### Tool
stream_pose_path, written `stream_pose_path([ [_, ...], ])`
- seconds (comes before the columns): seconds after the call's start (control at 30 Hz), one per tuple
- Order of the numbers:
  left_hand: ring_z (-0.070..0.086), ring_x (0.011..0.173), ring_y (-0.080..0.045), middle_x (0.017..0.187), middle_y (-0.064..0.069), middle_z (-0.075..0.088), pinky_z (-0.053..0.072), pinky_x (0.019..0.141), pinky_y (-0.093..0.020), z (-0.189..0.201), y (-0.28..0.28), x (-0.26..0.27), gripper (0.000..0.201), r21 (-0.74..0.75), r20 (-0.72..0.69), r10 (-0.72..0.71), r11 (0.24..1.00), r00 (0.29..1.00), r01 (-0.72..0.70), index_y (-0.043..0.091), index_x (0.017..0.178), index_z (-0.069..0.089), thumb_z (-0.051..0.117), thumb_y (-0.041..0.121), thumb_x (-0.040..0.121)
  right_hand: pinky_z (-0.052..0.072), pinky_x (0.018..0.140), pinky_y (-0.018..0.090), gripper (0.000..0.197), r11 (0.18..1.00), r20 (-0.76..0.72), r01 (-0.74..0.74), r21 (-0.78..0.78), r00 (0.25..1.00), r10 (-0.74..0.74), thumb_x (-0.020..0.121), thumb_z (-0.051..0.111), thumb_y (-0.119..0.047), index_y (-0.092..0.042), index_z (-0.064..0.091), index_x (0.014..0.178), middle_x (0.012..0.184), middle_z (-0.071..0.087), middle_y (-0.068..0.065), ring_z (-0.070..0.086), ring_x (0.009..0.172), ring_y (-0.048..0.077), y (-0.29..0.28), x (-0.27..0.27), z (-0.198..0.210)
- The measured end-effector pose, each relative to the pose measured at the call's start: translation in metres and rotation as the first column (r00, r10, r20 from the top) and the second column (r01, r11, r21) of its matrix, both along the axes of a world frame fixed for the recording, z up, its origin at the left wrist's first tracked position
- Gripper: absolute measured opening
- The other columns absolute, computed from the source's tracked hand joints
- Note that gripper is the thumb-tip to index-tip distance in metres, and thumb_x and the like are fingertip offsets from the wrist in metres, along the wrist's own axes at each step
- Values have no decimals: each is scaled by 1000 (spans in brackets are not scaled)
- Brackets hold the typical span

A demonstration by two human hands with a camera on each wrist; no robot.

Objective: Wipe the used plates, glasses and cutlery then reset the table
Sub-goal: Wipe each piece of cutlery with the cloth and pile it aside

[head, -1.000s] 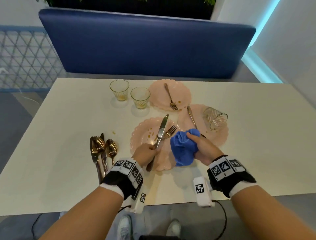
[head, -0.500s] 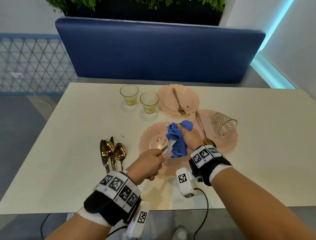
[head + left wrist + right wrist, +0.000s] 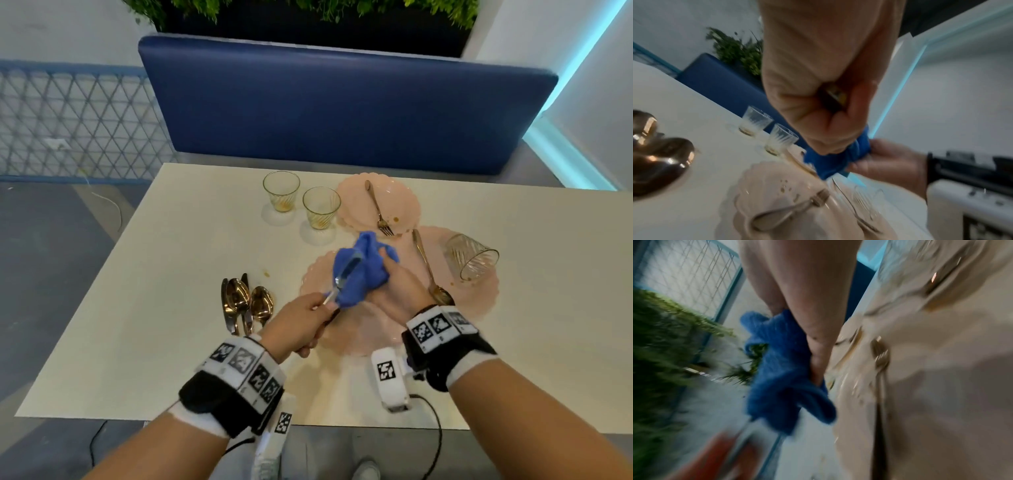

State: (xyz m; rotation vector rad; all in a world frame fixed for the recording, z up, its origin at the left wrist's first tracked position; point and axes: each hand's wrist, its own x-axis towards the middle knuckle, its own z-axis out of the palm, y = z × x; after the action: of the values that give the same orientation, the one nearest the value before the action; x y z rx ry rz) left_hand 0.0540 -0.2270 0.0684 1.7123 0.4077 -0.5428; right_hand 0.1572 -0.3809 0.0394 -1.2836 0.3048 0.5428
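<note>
My left hand (image 3: 301,325) grips the handle of a table knife (image 3: 344,277) and holds it lifted above the nearest pink plate (image 3: 317,284). My right hand (image 3: 394,287) grips a bunched blue cloth (image 3: 359,270) that is wrapped against the knife blade. In the left wrist view the knife handle (image 3: 833,99) sits inside my curled fingers, with the blue cloth (image 3: 834,160) just beyond. A fork (image 3: 789,209) lies on that plate. The right wrist view is blurred and shows the blue cloth (image 3: 785,378) under my fingers.
Two more pink plates (image 3: 407,202) (image 3: 479,291) lie behind, one with a fork (image 3: 378,212), the other with a spoon (image 3: 428,270) and a tipped glass (image 3: 471,257). Two upright glasses (image 3: 281,190) (image 3: 321,207) stand left of them. Gold spoons (image 3: 246,305) lie at left. A blue bench (image 3: 342,106) is behind the table.
The knife has been lifted off the near plate by my left hand. My right hand brought the blue cloth onto the blade and has rubbed along it. The head view has tilted upward.
</note>
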Motion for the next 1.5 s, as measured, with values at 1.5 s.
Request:
stream_pose_path([
  [1.5,66,79,-26,85,-11,68,55,74,-33,-96,95,-18,9,446,162,405,783,900,-433,7,90,64,64,16,86,45,95,43,21,838,174,-321,-441,886,431,88,63,-13,-7,60,107,101,64,11,60,99,27,32,-19,-11],
])
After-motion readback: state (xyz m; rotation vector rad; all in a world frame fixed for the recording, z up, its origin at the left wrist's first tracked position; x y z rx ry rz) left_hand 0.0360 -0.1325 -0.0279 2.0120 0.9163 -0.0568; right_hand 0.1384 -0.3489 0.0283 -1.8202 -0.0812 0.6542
